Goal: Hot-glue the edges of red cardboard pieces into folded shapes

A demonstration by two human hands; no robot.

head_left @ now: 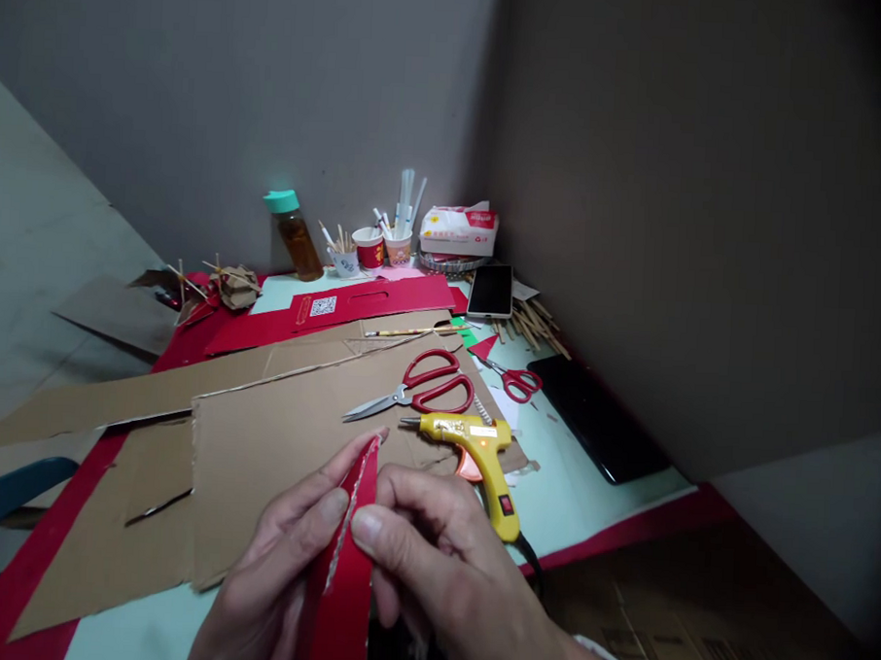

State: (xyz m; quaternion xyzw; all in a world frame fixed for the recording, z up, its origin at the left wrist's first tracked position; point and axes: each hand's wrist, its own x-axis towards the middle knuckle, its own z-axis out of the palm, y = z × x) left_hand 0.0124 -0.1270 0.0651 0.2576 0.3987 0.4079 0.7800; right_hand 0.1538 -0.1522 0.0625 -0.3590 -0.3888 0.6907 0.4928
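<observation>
Both hands grip a folded piece of red cardboard [348, 569] near the bottom middle, with a rough pale edge running along its top. My left hand [285, 547] is closed on its left side, thumb pressed near the edge. On the other side my right hand [438, 554] pinches the cardboard between thumb and bent fingers. Just beyond the hands, a yellow hot glue gun [472, 431] lies on its side, its nozzle to the left. Large red-handled scissors [409, 392] rest partly open on a brown cardboard sheet [259, 478].
Smaller red scissors [518, 380], a black phone-like slab [601, 415] and a white-edged phone [490, 291] lie to the right. At the back stand a bottle [298, 241], several paper cups and a tissue pack [459, 232]. A blue-green chair-like frame [21, 487] is at left.
</observation>
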